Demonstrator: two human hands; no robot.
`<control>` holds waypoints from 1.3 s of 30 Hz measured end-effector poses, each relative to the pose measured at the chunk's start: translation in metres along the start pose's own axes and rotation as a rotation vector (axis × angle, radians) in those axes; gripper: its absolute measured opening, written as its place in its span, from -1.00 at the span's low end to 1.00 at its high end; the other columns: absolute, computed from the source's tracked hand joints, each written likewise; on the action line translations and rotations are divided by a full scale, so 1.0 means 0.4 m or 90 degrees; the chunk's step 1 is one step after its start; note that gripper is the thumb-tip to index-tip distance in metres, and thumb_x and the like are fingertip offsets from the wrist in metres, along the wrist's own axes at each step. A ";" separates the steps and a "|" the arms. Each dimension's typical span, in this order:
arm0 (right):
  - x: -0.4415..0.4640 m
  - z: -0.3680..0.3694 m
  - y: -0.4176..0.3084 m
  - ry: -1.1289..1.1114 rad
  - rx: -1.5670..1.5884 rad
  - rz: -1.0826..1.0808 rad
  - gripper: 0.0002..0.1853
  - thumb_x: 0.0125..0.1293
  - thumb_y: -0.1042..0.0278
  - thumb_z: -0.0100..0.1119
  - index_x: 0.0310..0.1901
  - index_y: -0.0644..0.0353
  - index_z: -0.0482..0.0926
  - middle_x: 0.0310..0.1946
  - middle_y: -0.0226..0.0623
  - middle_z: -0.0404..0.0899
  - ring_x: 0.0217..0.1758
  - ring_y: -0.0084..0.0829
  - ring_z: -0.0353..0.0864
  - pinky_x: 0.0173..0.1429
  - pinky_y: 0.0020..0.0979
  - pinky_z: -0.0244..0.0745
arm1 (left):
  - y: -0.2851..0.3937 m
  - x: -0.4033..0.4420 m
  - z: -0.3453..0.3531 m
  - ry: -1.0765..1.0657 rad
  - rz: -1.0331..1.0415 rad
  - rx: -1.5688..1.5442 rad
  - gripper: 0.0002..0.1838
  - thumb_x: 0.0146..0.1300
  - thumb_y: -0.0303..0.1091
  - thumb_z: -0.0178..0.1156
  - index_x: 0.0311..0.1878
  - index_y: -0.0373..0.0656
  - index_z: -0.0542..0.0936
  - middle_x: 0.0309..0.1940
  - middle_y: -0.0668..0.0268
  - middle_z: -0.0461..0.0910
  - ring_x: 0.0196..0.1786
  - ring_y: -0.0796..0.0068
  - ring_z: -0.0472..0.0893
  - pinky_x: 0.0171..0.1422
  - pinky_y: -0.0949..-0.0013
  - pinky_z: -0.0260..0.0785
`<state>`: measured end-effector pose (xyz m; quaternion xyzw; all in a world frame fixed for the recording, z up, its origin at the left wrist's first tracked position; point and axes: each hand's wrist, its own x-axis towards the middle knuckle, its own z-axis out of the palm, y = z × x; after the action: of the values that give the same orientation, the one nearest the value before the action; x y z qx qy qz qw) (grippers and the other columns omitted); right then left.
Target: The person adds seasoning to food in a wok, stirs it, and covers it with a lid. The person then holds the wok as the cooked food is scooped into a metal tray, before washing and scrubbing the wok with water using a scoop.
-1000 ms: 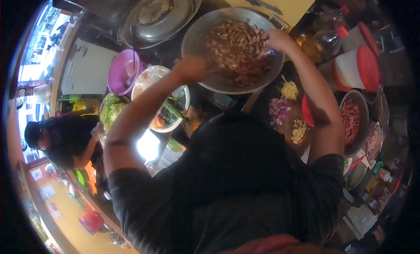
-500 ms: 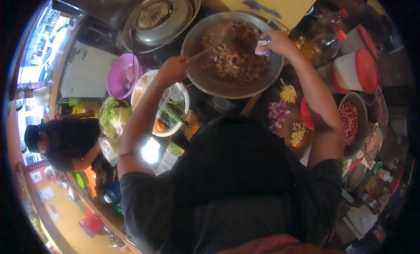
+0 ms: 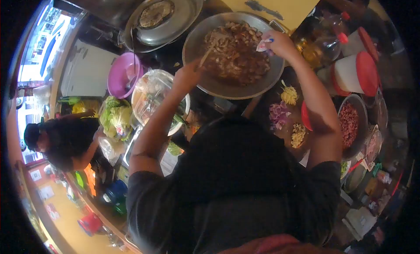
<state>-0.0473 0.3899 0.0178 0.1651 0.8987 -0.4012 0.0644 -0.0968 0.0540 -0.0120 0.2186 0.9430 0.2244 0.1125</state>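
A wide metal pan (image 3: 192, 46) holds browned pieces of food (image 3: 238, 57) in dark sauce. My left hand (image 3: 187, 78), at the pan's left rim, is closed round the handle of a stirring utensil (image 3: 206, 56) that reaches into the food. At the right rim, my right hand (image 3: 278, 45) pinches a pale crumpled cloth (image 3: 264, 45) against the pan beside its loop handle. Below right of the pan, yellow strips (image 3: 289, 95), chopped purple onion (image 3: 278, 115) and pale chopped bits (image 3: 298, 135) lie in separate piles on a board.
Left are a lidded pot (image 3: 168, 28), a purple basin (image 3: 118, 74), a white tub of bagged vegetables (image 3: 186, 106) and cabbage (image 3: 118, 118). Another person (image 3: 65, 142) stands far left. Right are bottles (image 3: 321, 46), a red-lidded container (image 3: 350, 74) and a bowl of red pieces (image 3: 350, 122).
My left hand has moved left and back from over the pan, then slightly right and down, with the utensil shifting in the food. My right hand stays at the right rim.
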 end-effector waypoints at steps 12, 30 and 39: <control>-0.022 0.031 0.023 0.133 -0.102 -0.111 -0.57 -0.14 0.32 0.38 -0.13 0.15 0.58 -0.24 -0.14 0.61 -0.14 -0.15 0.59 -0.05 -0.27 0.46 | 0.027 -0.063 -0.124 -0.162 0.125 -0.020 -0.73 0.22 -0.27 -0.07 -0.15 -0.21 0.52 -0.35 0.02 0.58 -0.28 0.02 0.59 -0.21 0.08 0.45; -0.344 0.230 0.010 0.197 -0.046 -0.049 -0.75 0.08 0.34 0.06 -0.16 0.08 0.52 -0.43 -0.13 0.58 -0.31 -0.06 0.58 -0.24 -0.12 0.45 | 0.115 -0.088 -0.115 -0.169 0.188 0.090 -0.71 0.29 -0.18 -0.11 -0.14 -0.12 0.53 -0.30 0.01 0.55 -0.17 -0.06 0.52 -0.11 0.04 0.33; -0.392 0.294 -0.023 0.235 0.093 -0.094 -0.81 0.13 0.34 0.08 -0.19 0.09 0.48 -0.46 -0.19 0.58 -0.34 -0.12 0.59 -0.27 -0.21 0.45 | 0.107 -0.130 -0.023 -0.148 0.136 0.363 -0.76 0.28 -0.26 -0.14 -0.24 -0.17 0.48 -0.39 -0.01 0.57 -0.29 -0.08 0.56 -0.23 -0.05 0.38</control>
<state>0.0944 0.2584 -0.0154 0.1736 0.8733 -0.4322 -0.1431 -0.0384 0.0609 0.0222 0.3628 0.9206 -0.0643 0.1294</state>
